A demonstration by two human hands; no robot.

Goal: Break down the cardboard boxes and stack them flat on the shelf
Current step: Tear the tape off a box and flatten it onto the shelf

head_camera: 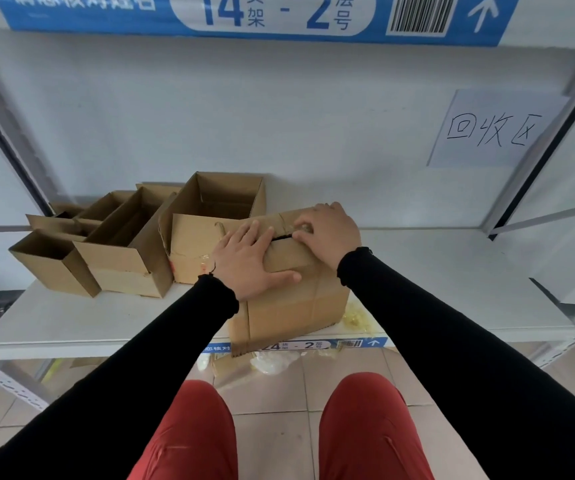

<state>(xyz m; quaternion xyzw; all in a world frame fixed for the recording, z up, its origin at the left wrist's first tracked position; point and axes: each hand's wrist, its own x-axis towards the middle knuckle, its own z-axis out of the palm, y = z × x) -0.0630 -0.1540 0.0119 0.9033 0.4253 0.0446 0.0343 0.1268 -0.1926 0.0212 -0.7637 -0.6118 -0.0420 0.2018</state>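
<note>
Left hand (249, 259) is pressing flat on the taped box (289, 292) at the shelf (452, 292) front edge; right hand (329, 233) fingertips are picking the seam tape. Should peel low, keep bracing.

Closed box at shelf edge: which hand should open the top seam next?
Right, probably. The right hand already has its fingers curled at the seam of the box, by the dark gap between the flaps. The left hand lies flat on the top, better placed to steady it.
</note>
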